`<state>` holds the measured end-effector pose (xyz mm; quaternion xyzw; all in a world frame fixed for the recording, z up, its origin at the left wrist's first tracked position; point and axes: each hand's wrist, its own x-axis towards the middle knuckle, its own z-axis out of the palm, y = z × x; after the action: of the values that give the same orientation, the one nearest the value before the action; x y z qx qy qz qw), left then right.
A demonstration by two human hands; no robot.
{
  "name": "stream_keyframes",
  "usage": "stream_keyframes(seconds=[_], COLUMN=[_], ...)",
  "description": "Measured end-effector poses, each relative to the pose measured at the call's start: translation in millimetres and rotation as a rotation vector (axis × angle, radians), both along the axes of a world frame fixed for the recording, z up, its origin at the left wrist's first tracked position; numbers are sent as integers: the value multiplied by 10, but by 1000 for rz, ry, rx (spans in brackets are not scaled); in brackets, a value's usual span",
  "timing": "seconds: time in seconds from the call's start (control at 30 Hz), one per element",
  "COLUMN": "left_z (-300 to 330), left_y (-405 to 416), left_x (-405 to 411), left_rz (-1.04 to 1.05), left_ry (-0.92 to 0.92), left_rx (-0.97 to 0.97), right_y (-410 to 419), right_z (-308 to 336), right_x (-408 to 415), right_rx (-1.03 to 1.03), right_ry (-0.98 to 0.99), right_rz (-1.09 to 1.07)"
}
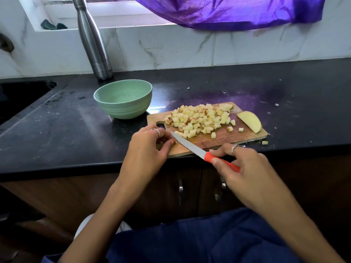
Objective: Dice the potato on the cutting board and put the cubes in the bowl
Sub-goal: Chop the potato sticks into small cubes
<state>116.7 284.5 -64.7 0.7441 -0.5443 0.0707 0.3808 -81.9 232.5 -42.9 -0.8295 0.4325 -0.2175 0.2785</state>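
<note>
Behind the cutting board (218, 141) stand a green bowl (123, 99) and steel bottle (93, 40), while the right hand (245, 168) grips a knife (191, 147) and the left hand (150, 147), fingers curled, rests on the board's corner.

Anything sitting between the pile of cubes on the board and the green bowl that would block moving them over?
Nothing visible does. The green bowl stands just off the cutting board's far left corner, with only bare counter between it and the potato cubes. The bowl looks empty. The knife and both hands are on the near side, clear of that path.
</note>
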Motion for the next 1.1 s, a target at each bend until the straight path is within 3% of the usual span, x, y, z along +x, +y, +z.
stream_keyframes(seconds=[0.13, 0.4, 0.67, 0.8, 0.93, 1.1], left_z=[-18, 9, 163, 434, 644, 709], left_y=[-64, -314, -380, -551, -906, -1409], left_x=[26, 101, 129, -44, -326, -605], left_rz=[11, 4, -48, -213, -500, -681], left_ry=[-3, -56, -95, -181, -311, -494], left_rx=[1, 15, -4, 9, 157, 346], right_y=[-161, -282, -471, -392, -358, -355], right_z=[146, 125, 22, -41, -117, -171], right_x=[-249, -563, -388, -448, -534, -524], right_rx=[95, -107, -285, -311, -299, -266], right_ry=[-9, -7, 17, -3, -29, -34], right_rz=[71, 148, 66, 62, 28, 40])
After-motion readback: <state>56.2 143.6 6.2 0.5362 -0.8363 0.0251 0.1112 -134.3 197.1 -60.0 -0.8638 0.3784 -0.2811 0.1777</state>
